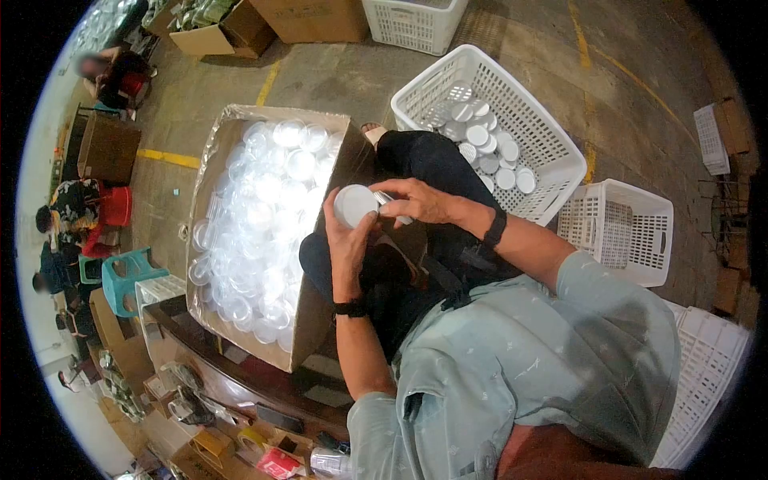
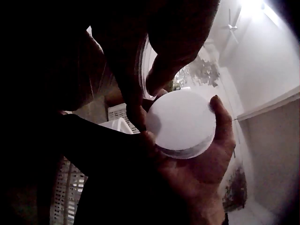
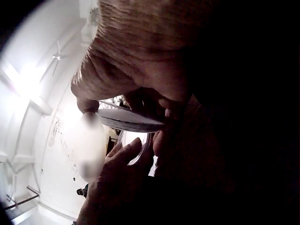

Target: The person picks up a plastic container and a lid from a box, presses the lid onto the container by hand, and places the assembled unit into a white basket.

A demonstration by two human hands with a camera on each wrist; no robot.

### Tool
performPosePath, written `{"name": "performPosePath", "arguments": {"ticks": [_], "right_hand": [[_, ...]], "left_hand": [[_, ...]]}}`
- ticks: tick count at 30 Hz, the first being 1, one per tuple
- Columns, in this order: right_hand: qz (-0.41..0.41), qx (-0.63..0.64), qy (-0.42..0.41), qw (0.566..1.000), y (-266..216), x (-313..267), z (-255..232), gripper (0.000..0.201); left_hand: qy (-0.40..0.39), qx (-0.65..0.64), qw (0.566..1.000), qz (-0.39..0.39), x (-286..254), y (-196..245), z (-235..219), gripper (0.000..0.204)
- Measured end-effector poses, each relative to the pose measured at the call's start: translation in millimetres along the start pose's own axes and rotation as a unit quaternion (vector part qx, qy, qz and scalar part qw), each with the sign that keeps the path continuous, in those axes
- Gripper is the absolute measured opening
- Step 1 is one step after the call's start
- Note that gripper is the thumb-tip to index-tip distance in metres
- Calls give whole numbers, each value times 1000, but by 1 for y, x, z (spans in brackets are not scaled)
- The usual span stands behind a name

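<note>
A: Grip?

B: Left hand [image 1: 346, 246] curled round the rim of a round, shallow, white-faced piece with a clear edge [image 1: 354, 206]; thumb and fingers clamped on it. Right hand [image 1: 424, 200] pinches a thin stack of round, pale discs [image 3: 129, 119] just beside it. Count: can't tell.

A: Why that way?

B: My reading: the rim hold leaves the flat face uncovered; the edge pinch keeps the thin discs together.

A: Do piece and stack touch?

B: Cannot tell; fingers cover the meeting place.

A: Layout?

B: Brown cardboard box [image 1: 312, 324] on the left-hand side, heaped with clear, round plastic pieces [image 1: 256, 184]. White, perforated plastic basket [image 1: 540, 120] on the right-hand side, white-faced round pieces [image 1: 478, 134] loose inside. Hands between; probably arranged for a short reach either way.
</note>
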State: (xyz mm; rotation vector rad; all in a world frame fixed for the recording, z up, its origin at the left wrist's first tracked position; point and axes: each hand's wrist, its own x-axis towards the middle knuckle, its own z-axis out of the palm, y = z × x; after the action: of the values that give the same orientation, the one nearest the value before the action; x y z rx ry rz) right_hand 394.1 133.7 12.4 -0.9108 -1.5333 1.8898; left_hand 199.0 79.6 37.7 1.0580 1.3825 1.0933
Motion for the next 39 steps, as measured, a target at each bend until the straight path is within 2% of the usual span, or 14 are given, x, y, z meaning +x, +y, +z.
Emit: {"name": "performPosePath", "arguments": {"ticks": [2, 6, 11, 15, 17, 21, 27, 30, 32, 39], "right_hand": [[15, -3, -15, 1000, 0, 1, -3, 61], [39, -2, -27, 999, 0, -1, -4, 60], [33, 5, -37, 999, -9, -5, -3, 60], [25, 19, -36, 999, -4, -2, -2, 59], [30, 12, -41, 999, -8, -5, -3, 59], [11, 3, -48, 999, -12, -6, 0, 64], [27, -16, -57, 998, -10, -8, -1, 65], [35, 2, -63, 997, -13, -8, -2, 59], [30, -2, -69, 997, -9, -7, -1, 59], [1, -50, -89, 995, -11, -10, 0, 60]], "left_hand": [[13, 88, 994, 68, 3, -7, -1, 69], [2, 11, 999, 43, 2, -7, -2, 67], [-14, -18, 999, -47, -3, 8, 0, 67], [-7, -21, 1000, -6, 1, -3, -3, 66], [20, 91, 995, 47, 4, -4, -4, 68], [58, 122, 991, 18, 10, -14, -7, 71], [61, 137, 987, 50, 14, -27, -10, 67], [63, 96, 992, 55, 13, -21, -8, 65], [85, 115, 990, 12, 11, -9, -6, 58], [125, 49, 991, 13, 14, -21, -5, 43]]}}
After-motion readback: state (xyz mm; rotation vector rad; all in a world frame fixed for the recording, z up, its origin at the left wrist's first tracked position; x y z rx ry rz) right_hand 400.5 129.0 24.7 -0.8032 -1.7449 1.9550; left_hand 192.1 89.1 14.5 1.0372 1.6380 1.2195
